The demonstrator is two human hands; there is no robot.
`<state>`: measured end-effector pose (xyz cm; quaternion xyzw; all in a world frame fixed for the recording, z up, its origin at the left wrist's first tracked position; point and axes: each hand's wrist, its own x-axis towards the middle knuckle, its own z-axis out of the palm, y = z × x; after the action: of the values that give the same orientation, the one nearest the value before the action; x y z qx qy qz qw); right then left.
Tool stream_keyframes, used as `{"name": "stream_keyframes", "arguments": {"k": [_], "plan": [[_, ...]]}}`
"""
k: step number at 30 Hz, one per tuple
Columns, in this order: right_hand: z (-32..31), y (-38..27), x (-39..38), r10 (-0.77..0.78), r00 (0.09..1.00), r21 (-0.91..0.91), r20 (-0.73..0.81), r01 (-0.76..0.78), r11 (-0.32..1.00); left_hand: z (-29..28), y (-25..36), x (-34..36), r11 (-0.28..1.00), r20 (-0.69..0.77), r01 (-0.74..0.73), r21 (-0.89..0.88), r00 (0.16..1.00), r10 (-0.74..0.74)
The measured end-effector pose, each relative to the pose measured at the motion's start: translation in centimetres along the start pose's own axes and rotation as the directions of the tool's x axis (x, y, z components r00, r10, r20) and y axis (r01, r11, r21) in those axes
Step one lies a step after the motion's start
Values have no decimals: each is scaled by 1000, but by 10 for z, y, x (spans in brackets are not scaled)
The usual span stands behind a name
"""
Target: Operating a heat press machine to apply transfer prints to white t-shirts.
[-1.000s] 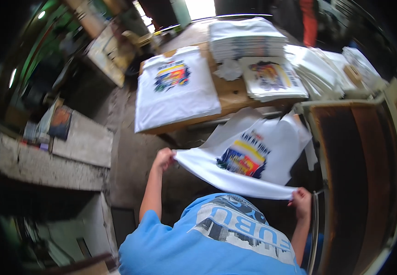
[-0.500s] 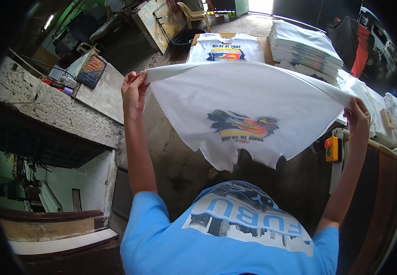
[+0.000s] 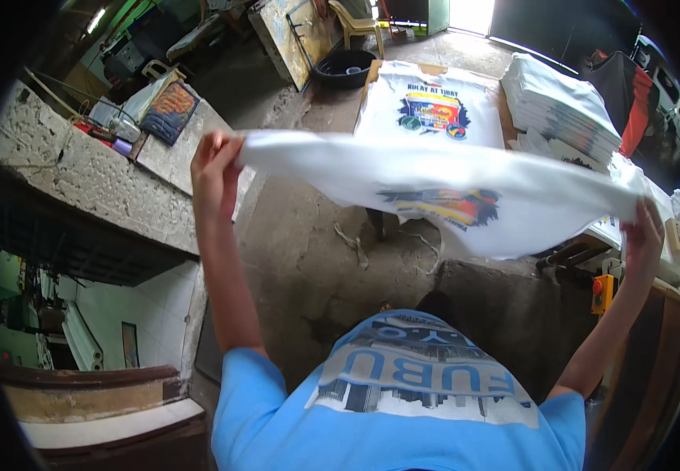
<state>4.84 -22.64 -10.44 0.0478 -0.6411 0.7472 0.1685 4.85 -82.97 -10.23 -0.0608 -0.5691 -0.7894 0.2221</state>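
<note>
A white printed shirt (image 3: 316, 161) is stretched in the air between my two raised hands, blurred by motion. My left hand (image 3: 218, 161) pinches one end of its edge. At the opposite end, my right hand (image 3: 644, 228) grips the cloth, its fingertips partly hidden. The shirt's print in black, red and yellow faces me, and its loose lower part billows over the floor. Just beyond it, a second white shirt (image 3: 434, 110) with a similar colourful print lies flat on a wooden-edged table, its near part covered from view by the held one.
A tall pile of folded white shirts (image 3: 556, 98) stands right of the flat shirt. An orange control box with a red button (image 3: 601, 294) is below my right hand. At left runs a rough concrete ledge (image 3: 112, 188). A black basin (image 3: 346, 69) sits on the floor behind.
Both hands have spread outward, carrying the shirt's edge with them. The cloth's hanging part has swung up and away from me. More of the shirt on the table now shows.
</note>
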Motion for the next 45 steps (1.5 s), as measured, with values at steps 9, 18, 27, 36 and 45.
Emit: {"name": "stream_keyframes", "arguments": {"k": [9,18,27,36,45], "plan": [[-27,-6,5,-421,896,-407,-141,335,850,-23,31,21,986,57,-71,-148,995,80],[81,67,239,305,906,-180,293,-261,948,-2,-131,241,892,55,418,172,900,-433],[94,43,380,-300,954,158,-17,299,941,100,-91,390,908,-84,-340,-243,940,329],[53,210,326,25,998,80,-64,-20,997,52,-230,312,997,-158,-15,-70,987,4],[32,369,132,429,837,-72,-340,-479,875,-39,-389,116,856,-431,517,15,776,-460]]}}
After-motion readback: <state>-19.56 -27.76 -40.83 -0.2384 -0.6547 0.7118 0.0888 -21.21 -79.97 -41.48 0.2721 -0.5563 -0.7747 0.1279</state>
